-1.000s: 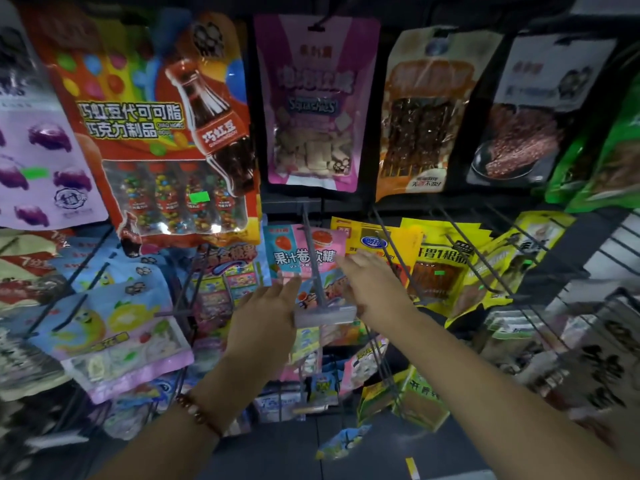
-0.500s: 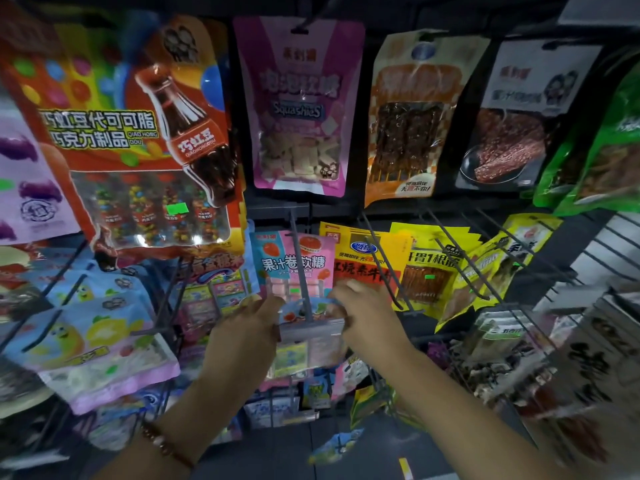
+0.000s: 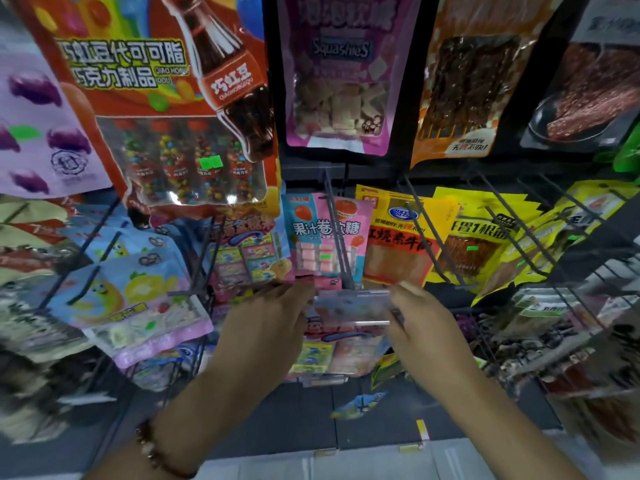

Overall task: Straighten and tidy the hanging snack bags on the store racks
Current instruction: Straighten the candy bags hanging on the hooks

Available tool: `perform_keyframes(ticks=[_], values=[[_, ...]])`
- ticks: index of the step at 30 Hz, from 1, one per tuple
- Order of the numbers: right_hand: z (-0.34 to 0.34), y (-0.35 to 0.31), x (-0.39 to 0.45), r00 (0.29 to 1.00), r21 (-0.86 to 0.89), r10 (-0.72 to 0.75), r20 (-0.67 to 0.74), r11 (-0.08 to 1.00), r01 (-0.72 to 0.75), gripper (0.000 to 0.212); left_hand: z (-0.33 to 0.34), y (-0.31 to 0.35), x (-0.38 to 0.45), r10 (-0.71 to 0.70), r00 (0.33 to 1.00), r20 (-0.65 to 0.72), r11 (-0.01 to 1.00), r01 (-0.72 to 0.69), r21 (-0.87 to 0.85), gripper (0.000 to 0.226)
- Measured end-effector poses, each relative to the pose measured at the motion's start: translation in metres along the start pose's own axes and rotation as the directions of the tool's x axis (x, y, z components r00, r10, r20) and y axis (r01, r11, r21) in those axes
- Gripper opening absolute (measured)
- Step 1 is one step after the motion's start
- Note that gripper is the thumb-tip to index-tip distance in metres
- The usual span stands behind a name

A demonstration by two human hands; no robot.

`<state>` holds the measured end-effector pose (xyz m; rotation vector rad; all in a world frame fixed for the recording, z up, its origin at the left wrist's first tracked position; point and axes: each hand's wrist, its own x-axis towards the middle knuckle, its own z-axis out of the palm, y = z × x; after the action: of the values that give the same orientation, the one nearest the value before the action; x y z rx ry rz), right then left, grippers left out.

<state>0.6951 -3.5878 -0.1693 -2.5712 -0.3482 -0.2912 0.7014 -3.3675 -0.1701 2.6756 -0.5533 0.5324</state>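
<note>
A pink and blue fruit-roll candy bag (image 3: 325,237) hangs at the back of a long wire peg (image 3: 337,233) in the middle of the rack. A clear plastic tag holder (image 3: 353,306) sits at the peg's front end. My left hand (image 3: 266,327) pinches the holder's left end and my right hand (image 3: 426,323) pinches its right end; both are blurred. More colourful candy bags (image 3: 332,355) hang just below, partly hidden by my hands.
An orange tofu-snack bag (image 3: 398,244) and a yellow bag (image 3: 478,244) hang to the right among bare wire pegs (image 3: 436,244). A large chocolate-bean bag (image 3: 166,98) and a pink Squashies bag (image 3: 339,74) hang above. Pastel gummy bags (image 3: 138,299) hang on the left.
Both hands have dropped a little and closed in on the ends of the tag holder. The view has moved closer to the rack.
</note>
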Motion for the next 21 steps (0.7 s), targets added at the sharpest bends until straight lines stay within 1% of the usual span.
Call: perform_keyframes(ticks=[2, 3, 5, 6, 7, 8, 10, 11, 13, 17, 21], values=[[0.000, -0.002, -0.007, 1.000, 0.033, 0.001, 0.023, 0.999, -0.001, 0.012, -0.003, -0.002, -0.006, -0.002, 1.000, 0.011, 1.000, 0.002, -0.025, 0.020], [0.002, -0.002, -0.011, 0.999, 0.045, 0.010, 0.046, 0.999, -0.012, 0.014, -0.005, -0.002, -0.010, -0.001, 1.000, 0.011, 1.000, 0.002, -0.029, 0.019], [0.008, -0.002, -0.019, 0.994, 0.089, 0.066, 0.088, 0.993, -0.074, 0.031, -0.009, -0.003, -0.019, -0.006, 1.000, 0.009, 0.999, 0.006, -0.035, 0.019], [0.011, -0.003, -0.022, 0.991, 0.128, 0.100, 0.089, 0.986, -0.111, 0.036, -0.011, -0.004, -0.023, -0.016, 1.000, 0.013, 0.999, 0.017, -0.045, 0.018], [0.014, -0.006, -0.026, 0.988, 0.177, 0.128, 0.084, 0.974, -0.141, 0.036, -0.013, -0.005, -0.028, -0.031, 0.999, 0.018, 0.998, 0.032, -0.054, 0.017], [0.019, -0.009, -0.031, 0.987, 0.230, 0.146, 0.074, 0.960, -0.159, 0.029, -0.014, -0.007, -0.033, -0.046, 0.999, 0.021, 0.997, 0.047, -0.056, 0.016], [0.032, -0.019, -0.042, 0.982, 0.303, 0.172, 0.077, 0.935, -0.187, 0.005, -0.015, -0.013, -0.043, -0.071, 0.997, 0.035, 0.996, 0.073, -0.060, 0.012], [0.039, -0.025, -0.047, 0.976, 0.322, 0.182, 0.118, 0.923, -0.211, 0.008, -0.015, -0.018, -0.048, -0.090, 0.995, 0.050, 0.993, 0.094, -0.073, 0.012], [0.052, -0.036, -0.056, 0.958, 0.347, 0.203, 0.201, 0.900, -0.263, 0.006, -0.016, -0.027, -0.056, -0.140, 0.987, 0.084, 0.983, 0.149, -0.105, 0.015], [0.063, -0.057, -0.047, 0.962, 0.353, 0.170, 0.213, 0.905, -0.238, 0.005, -0.027, -0.044, -0.068, -0.241, 0.965, 0.109, 0.956, 0.255, -0.144, 0.019], [0.066, -0.080, -0.021, 0.982, 0.367, 0.121, 0.147, 0.915, -0.168, 0.013, -0.045, -0.068, -0.072, -0.306, 0.943, 0.132, 0.925, 0.327, -0.192, 0.022]])
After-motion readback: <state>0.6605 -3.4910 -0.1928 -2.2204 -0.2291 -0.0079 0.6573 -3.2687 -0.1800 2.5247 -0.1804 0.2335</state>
